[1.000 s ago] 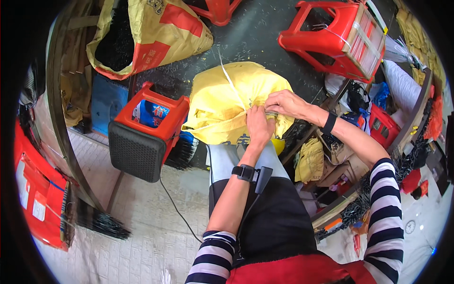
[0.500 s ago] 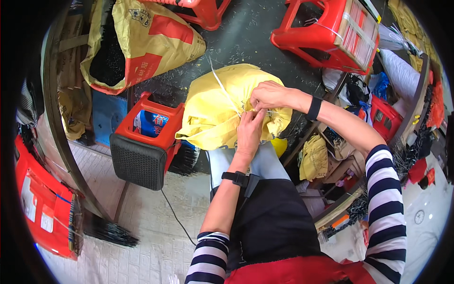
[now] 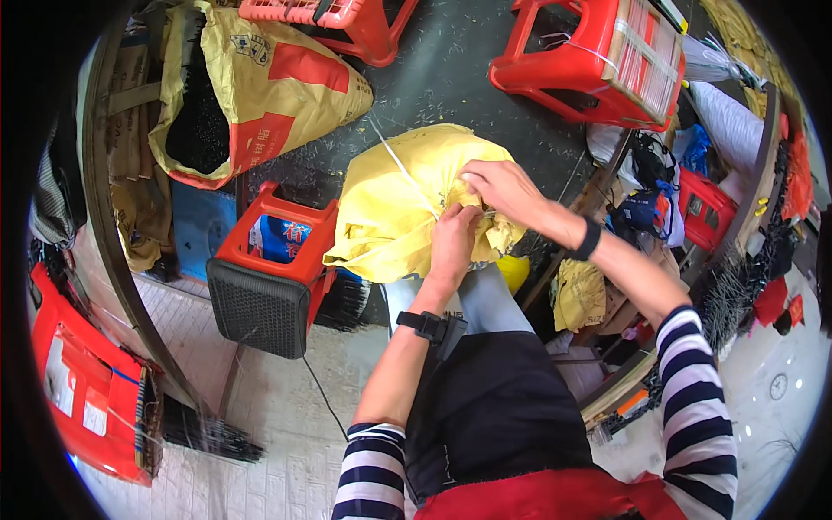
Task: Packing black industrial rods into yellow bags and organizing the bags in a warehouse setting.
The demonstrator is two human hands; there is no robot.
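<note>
My right hand has swung its wrist back toward me, while my left hand pinches the bunched neck of the yellow sack before my knees; whether the right grips too, I can't tell. It looks soft and saggy, best held by that gather; the red stool crowds its left, dark floor opens beyond.

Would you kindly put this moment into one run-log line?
left hand: on gathered part of yellow sack; right hand: at same part; white strap: across sack; black-topped red stool: left of sack; grip: unclear
</note>
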